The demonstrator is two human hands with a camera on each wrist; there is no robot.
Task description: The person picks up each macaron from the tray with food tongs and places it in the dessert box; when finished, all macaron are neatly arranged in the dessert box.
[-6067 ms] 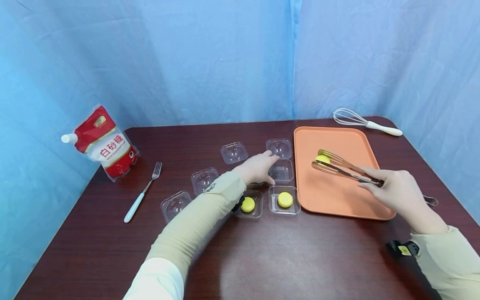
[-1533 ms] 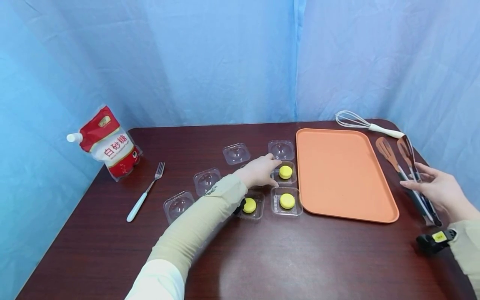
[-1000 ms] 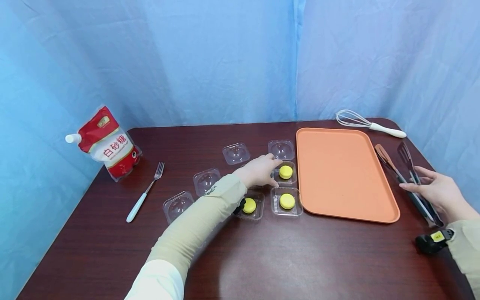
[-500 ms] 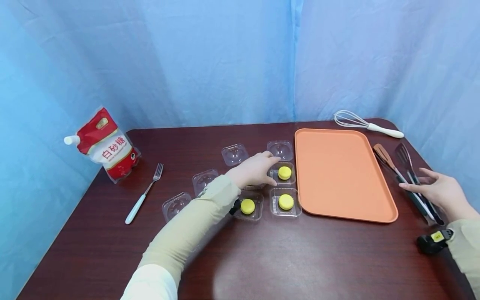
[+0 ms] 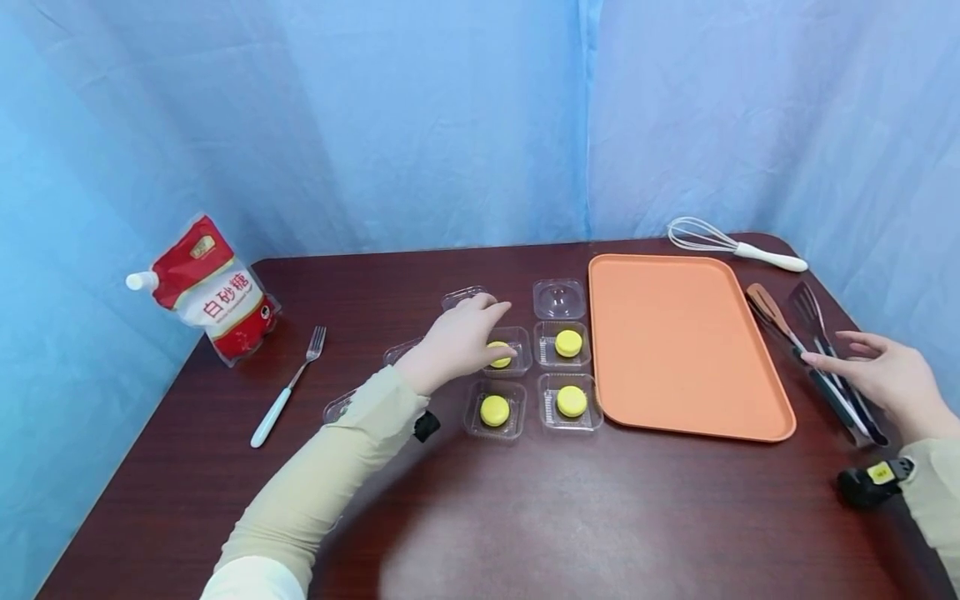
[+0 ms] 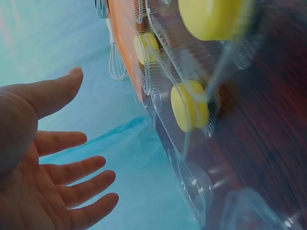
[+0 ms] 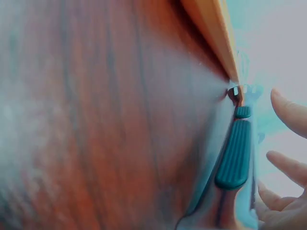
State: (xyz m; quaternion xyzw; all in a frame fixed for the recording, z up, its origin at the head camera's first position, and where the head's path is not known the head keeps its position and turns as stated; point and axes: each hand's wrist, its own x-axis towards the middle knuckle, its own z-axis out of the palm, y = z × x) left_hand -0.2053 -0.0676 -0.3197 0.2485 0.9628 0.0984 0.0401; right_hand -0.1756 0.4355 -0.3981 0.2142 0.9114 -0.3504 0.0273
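My left hand (image 5: 459,340) hovers over the clear plastic boxes with its fingers spread, and the left wrist view shows its palm holding nothing. Yellow macarons sit one to a box: a near one (image 5: 495,411), a right one (image 5: 572,402), a far-right one (image 5: 568,342), and one (image 5: 499,354) partly behind my left thumb. To the right of the orange tray lie slotted tongs (image 5: 832,379) with dark ridged grips (image 7: 233,158). My right hand (image 5: 892,379) is beside their handles, fingers loosely extended in the right wrist view.
The orange tray (image 5: 686,350) holds nothing. A domed lid section (image 5: 558,298) stands behind the boxes; others are partly hidden by my left arm. A whisk (image 5: 735,244) lies at the back right, a fork (image 5: 288,387) and a sugar pouch (image 5: 213,292) at left.
Six seconds ago my right hand held a macaron in the tongs over the tray; that macaron now sits in the far-right box and the tongs lie released. My left hand has lifted away leftward.
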